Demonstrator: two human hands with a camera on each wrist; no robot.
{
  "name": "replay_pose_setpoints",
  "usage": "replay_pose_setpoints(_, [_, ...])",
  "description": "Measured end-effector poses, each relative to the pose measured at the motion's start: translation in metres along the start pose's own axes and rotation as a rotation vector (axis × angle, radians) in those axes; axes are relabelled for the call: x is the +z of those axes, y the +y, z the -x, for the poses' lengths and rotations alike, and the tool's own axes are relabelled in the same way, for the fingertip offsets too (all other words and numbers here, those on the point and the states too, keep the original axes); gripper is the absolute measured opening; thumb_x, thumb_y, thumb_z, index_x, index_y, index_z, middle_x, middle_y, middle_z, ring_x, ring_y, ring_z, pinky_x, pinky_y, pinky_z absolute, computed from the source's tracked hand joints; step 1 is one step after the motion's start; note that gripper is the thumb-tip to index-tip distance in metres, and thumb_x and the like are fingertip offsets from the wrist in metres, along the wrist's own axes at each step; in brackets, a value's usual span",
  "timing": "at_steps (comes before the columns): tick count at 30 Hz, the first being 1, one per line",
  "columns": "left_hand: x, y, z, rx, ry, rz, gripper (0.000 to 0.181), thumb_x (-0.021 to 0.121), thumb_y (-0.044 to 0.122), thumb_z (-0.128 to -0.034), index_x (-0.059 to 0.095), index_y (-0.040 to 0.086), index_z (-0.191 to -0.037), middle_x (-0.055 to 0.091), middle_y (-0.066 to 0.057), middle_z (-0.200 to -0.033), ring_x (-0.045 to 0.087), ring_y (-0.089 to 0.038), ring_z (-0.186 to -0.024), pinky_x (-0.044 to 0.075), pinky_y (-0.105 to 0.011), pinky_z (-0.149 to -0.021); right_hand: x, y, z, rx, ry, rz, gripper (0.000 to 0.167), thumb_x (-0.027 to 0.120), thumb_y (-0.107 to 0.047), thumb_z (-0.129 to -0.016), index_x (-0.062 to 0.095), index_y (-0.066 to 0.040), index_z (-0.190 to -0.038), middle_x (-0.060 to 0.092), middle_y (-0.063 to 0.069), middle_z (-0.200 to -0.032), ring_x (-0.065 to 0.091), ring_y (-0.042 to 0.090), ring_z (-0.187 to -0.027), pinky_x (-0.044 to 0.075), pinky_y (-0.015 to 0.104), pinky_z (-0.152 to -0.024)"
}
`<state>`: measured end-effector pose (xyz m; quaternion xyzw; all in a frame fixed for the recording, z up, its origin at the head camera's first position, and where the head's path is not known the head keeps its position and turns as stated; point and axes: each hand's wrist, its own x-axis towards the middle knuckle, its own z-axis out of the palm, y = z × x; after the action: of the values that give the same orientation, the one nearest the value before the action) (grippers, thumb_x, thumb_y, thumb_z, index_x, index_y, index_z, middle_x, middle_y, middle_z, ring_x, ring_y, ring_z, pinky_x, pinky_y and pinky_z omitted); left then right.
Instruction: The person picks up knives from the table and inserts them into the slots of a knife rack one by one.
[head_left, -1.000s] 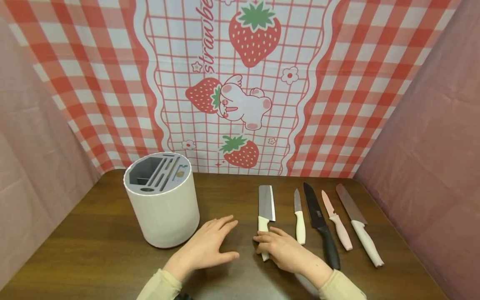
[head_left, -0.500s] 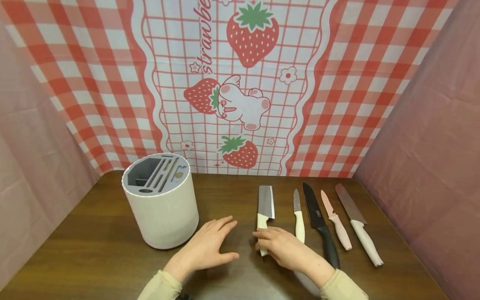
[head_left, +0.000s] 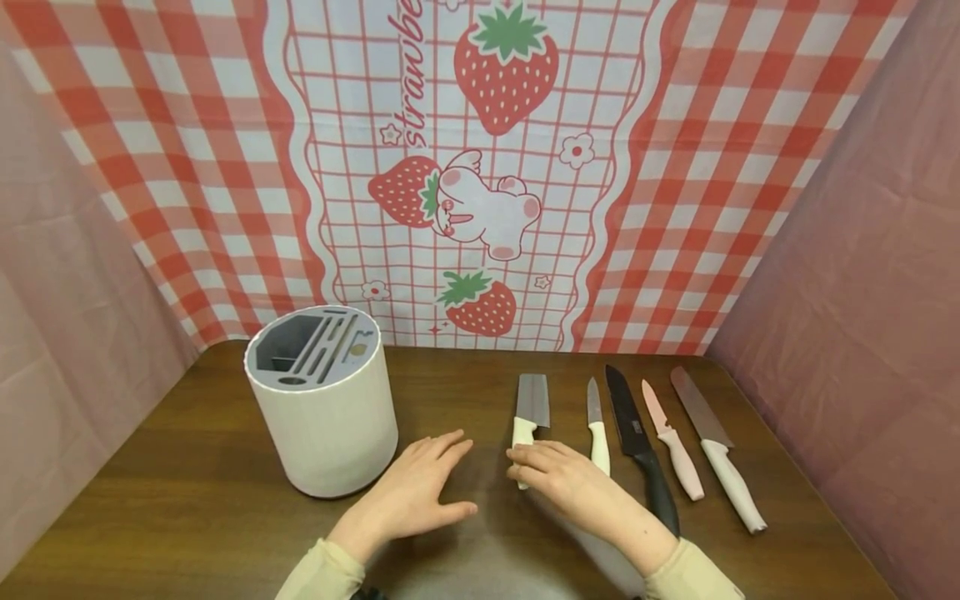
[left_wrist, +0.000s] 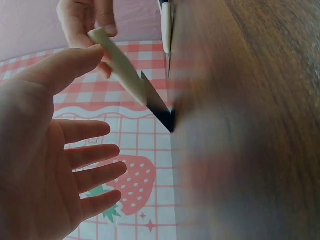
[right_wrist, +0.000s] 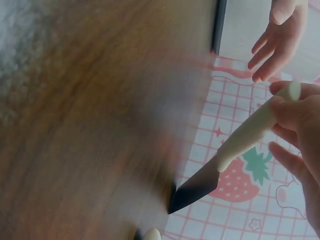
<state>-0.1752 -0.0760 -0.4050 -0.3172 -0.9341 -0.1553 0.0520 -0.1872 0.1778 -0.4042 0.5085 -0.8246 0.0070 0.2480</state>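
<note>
My right hand [head_left: 570, 482] pinches the cream handle of a cleaver [head_left: 532, 400] between thumb and fingers. In the right wrist view the cleaver's handle [right_wrist: 250, 131] is raised and tilted, while the far end of the blade stays down at the tabletop. My left hand [head_left: 411, 490] is held apart from it with fingers spread, between the cleaver and a white round knife block [head_left: 330, 437]. The left wrist view shows the left palm [left_wrist: 45, 165] facing the cleaver without touching it. In the head view the right fingers partly cover the handle.
Right of the cleaver lie a small cream-handled knife [head_left: 597, 429], a black knife [head_left: 637, 442], a pink knife [head_left: 678, 458] and a white-handled knife [head_left: 727, 475]. The block's grey top [head_left: 315, 346] has slots and a deep compartment. A strawberry-print cloth [head_left: 480, 208] hangs behind the table.
The right hand has lifted the handle end of the cleaver off the table, so the knife tilts and its handle has moved up in the head view. The left hand has hardly moved.
</note>
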Motion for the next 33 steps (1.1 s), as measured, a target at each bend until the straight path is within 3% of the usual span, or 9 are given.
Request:
replay_pose_setpoints(6, [-0.001,0.002,-0.001,-0.001,0.001,0.000,0.073,0.059,0.053,-0.0788,0.041,0.009,-0.135,0.039,-0.010,-0.140,0.039,-0.025,-0.127,0.027,-0.045,-0.106,-0.002,0.001,-0.002,-0.043,0.117,0.061,0.032,0.061,-0.007,-0.072,0.063,-0.010,-0.104,0.063,0.005,-0.113,0.058,0.017,-0.106,0.044,0.034,-0.093])
replay_pose_setpoints(10, [-0.003,0.006,-0.003,0.001,0.015,-0.008,0.071,0.059,0.050,-0.0795,0.042,0.009,-0.135,0.040,-0.010,-0.140,0.039,-0.024,-0.127,0.027,-0.045,-0.107,-0.003,0.001,-0.004,-0.014,0.127,0.070,0.035,0.062,-0.004,-0.072,0.061,-0.009,-0.106,0.062,0.005,-0.115,0.057,0.018,-0.107,0.044,0.034,-0.093])
replay_pose_setpoints(17, [-0.003,0.009,-0.007,-0.002,0.032,-0.017,0.071,0.060,0.049,-0.0797,0.041,0.009,-0.135,0.041,-0.010,-0.139,0.040,-0.023,-0.127,0.027,-0.044,-0.107,-0.005,0.001,-0.009,0.026,0.200,0.086,0.050,0.066,0.009,-0.062,0.059,-0.006,-0.108,0.061,0.008,-0.115,0.057,0.021,-0.106,0.043,0.035,-0.095])
replay_pose_setpoints(22, [-0.002,0.009,-0.009,0.014,0.067,-0.029,0.072,0.061,0.048,-0.0786,0.042,0.007,-0.134,0.043,-0.011,-0.137,0.042,-0.025,-0.125,0.029,-0.044,-0.105,-0.005,0.002,-0.013,0.050,0.286,0.072,0.034,0.046,0.007,-0.077,0.059,-0.003,-0.106,0.062,0.009,-0.112,0.058,0.021,-0.105,0.041,0.034,-0.097])
replay_pose_setpoints(26, [-0.003,0.010,-0.011,0.018,0.107,-0.040,0.071,0.062,0.048,-0.0785,0.043,0.007,-0.133,0.045,-0.012,-0.135,0.043,-0.027,-0.123,0.030,-0.044,-0.104,-0.007,0.003,-0.019,0.083,0.351,0.086,0.036,0.025,0.000,-0.092,0.059,-0.002,-0.105,0.062,0.010,-0.109,0.058,0.021,-0.102,0.041,0.034,-0.096])
replay_pose_setpoints(33, [-0.004,0.013,-0.013,0.001,0.111,-0.048,0.070,0.061,0.048,-0.0798,0.043,0.007,-0.134,0.045,-0.012,-0.135,0.045,-0.027,-0.122,0.030,-0.043,-0.105,-0.011,0.004,-0.029,0.090,0.453,0.104,0.032,0.030,-0.009,-0.098,0.061,0.000,-0.101,0.064,0.010,-0.104,0.061,0.022,-0.098,0.046,0.033,-0.089])
